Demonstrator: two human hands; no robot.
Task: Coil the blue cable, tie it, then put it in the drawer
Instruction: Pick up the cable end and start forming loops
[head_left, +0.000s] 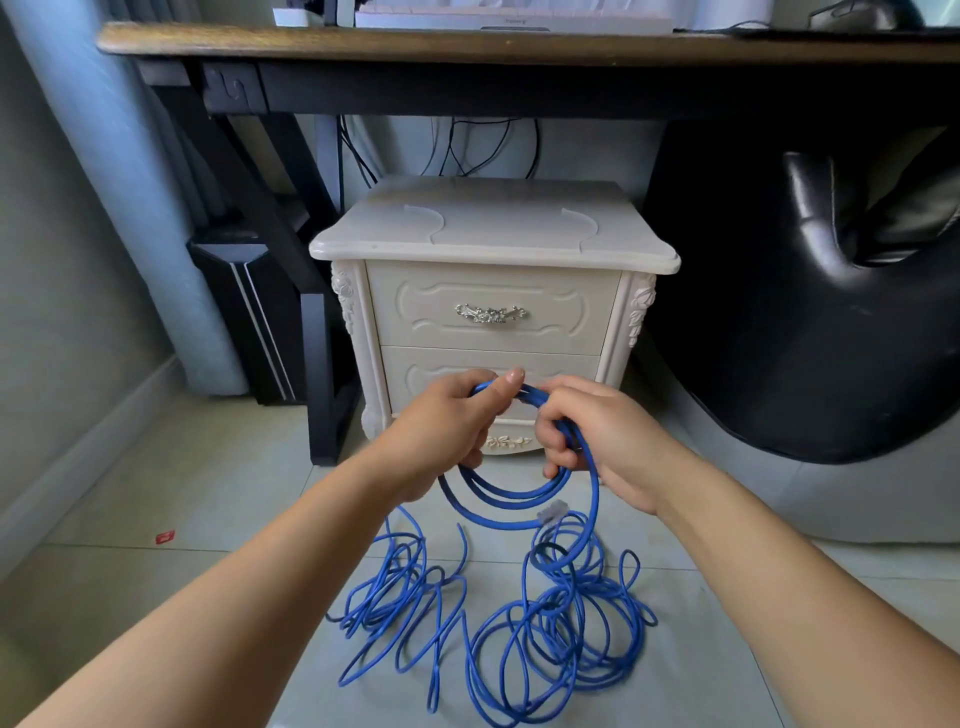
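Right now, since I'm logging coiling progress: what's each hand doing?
Left hand: grips the blue cable loops.
Right hand: grips the same cable.

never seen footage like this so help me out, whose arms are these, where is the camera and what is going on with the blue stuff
There is no machine here: this is a person working with two bare hands. The single picture comes from a wide-angle camera worn on their head. It looks forward and down, which is why both forearms reach in from the bottom edge. The left hand and right hand each have a grip on a blue cable. It is probably a network cable, judging by the clear plug showing below the hands. A few loops hang between the hands, and most of the cable lies tangled on the tiled floor. Ahead stands a cream nightstand under a wooden desk. Its top drawer and the one below are shut.
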